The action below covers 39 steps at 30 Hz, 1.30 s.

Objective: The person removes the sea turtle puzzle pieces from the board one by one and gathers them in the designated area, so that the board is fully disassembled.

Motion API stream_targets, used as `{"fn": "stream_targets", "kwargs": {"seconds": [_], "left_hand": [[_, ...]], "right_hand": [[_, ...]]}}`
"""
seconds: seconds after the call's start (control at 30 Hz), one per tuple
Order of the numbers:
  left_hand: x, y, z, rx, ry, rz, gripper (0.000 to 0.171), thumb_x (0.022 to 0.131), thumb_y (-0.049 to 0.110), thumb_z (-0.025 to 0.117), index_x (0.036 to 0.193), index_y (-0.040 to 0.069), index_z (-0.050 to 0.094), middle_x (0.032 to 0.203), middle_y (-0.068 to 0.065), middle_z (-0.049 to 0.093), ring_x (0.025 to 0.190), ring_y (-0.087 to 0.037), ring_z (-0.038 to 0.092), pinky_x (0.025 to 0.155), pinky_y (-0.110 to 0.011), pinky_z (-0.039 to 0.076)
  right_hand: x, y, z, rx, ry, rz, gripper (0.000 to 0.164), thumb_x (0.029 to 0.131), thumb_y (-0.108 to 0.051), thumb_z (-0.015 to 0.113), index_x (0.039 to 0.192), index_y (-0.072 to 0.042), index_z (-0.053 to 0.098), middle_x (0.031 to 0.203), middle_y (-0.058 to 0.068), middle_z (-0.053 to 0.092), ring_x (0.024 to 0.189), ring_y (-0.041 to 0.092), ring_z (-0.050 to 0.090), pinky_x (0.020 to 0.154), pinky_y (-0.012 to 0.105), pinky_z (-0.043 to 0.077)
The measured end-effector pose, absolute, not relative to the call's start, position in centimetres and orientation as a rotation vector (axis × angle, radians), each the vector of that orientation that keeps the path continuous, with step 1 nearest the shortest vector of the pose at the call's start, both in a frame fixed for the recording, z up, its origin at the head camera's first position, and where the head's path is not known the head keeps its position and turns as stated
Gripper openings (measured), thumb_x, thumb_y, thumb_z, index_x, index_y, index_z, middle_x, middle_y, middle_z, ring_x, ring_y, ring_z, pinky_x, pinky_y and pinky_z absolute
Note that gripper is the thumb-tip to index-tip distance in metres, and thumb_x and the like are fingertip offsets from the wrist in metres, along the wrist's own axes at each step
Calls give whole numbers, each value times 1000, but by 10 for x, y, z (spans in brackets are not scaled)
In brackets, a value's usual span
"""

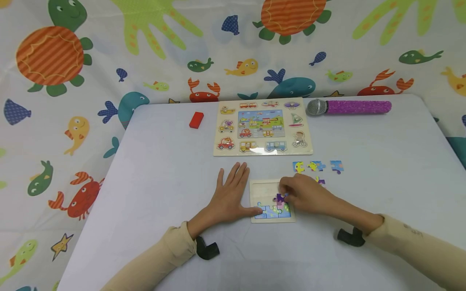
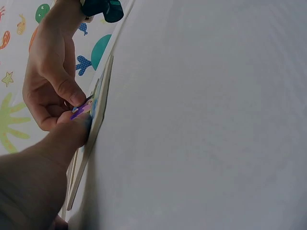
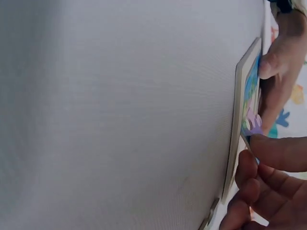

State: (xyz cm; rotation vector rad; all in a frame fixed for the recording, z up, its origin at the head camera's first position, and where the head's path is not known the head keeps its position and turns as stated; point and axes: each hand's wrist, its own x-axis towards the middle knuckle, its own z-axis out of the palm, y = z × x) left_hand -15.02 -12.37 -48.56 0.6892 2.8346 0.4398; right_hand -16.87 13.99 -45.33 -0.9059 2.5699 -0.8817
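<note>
A small wooden puzzle tray point(image 1: 256, 189) lies on the table, its lower part filled with joined blue jigsaw pieces point(image 1: 270, 211). My right hand point(image 1: 307, 194) pinches a purple jigsaw piece point(image 1: 280, 198) over the right side of the tray; in the right wrist view thumb and fingertips hold its edge. Flat beside the tray, my left hand point(image 1: 229, 198) has its fingers spread, and its thumb rests on the tray's lower left. Beyond the right hand lie loose pieces: a yellow-and-blue piece point(image 1: 316, 165), a blue piece point(image 1: 336, 166) and a partly hidden purple-and-yellow piece point(image 1: 320, 180).
A larger wooden peg puzzle point(image 1: 263, 152) with vehicle pictures stands at the back of the table. To its right lies a purple microphone point(image 1: 358, 107), to its left a red block point(image 1: 196, 120). A sea-animal cloth point(image 1: 164, 24) hangs behind the white table.
</note>
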Motion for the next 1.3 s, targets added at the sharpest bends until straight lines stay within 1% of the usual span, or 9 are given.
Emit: {"fn": "stream_targets", "kwargs": {"seconds": [0.23, 0.5, 0.63, 0.73, 0.87, 1.17, 1.3], "left_hand": [[-150, -123, -485, 680, 2831, 458, 125, 79, 73, 72, 163, 4, 13, 172, -8, 3, 157, -23, -9, 119, -59, -12], [-150, -123, -486, 684, 2832, 451, 125, 79, 74, 72, 163, 4, 13, 172, -8, 4, 157, -23, -9, 119, -60, -12], [-150, -123, -486, 685, 2832, 451, 125, 79, 74, 71, 163, 4, 13, 172, -9, 4, 157, -24, -9, 119, -60, -11], [-150, -123, -485, 683, 2830, 450, 124, 79, 74, 71, 163, 4, 13, 172, -9, 4, 157, -24, -9, 119, -60, -11], [-150, -123, -485, 682, 2831, 448, 124, 79, 73, 72, 163, 3, 13, 172, -9, 4, 157, -24, -8, 119, -60, -11], [-148, -123, -484, 689, 2836, 472, 123, 79, 72, 72, 163, 2, 15, 171, -10, 7, 158, -26, -6, 119, -62, -8], [-149, -123, -483, 677, 2826, 461, 124, 80, 73, 72, 163, 3, 13, 172, -9, 5, 157, -25, -7, 119, -61, -9]], "right_hand": [[-175, 143, -457, -835, 2463, -1024, 25, 83, 9, 70, 82, -14, 62, 76, -7, 58, 74, 13, 52, 68, 29, 45], [-177, 143, -457, -775, 2433, -1059, 24, 80, 12, 67, 81, -13, 63, 75, -5, 57, 73, 15, 52, 67, 28, 44], [-176, 141, -456, -839, 2467, -1001, 27, 80, 14, 66, 79, -13, 62, 71, -6, 54, 71, 14, 50, 66, 29, 42], [-176, 138, -452, -939, 2500, -924, 27, 83, 13, 66, 79, -14, 62, 69, -8, 51, 70, 12, 48, 67, 30, 40], [-176, 136, -448, -1015, 2508, -879, 27, 84, 12, 65, 80, -14, 64, 70, -9, 53, 70, 11, 49, 67, 30, 41], [-180, 140, -457, -865, 2453, -998, 27, 79, 15, 64, 77, -12, 63, 70, -7, 53, 68, 12, 49, 63, 27, 39], [-180, 139, -456, -860, 2448, -993, 27, 80, 14, 63, 78, -13, 62, 70, -6, 53, 69, 13, 50, 64, 28, 40]]}}
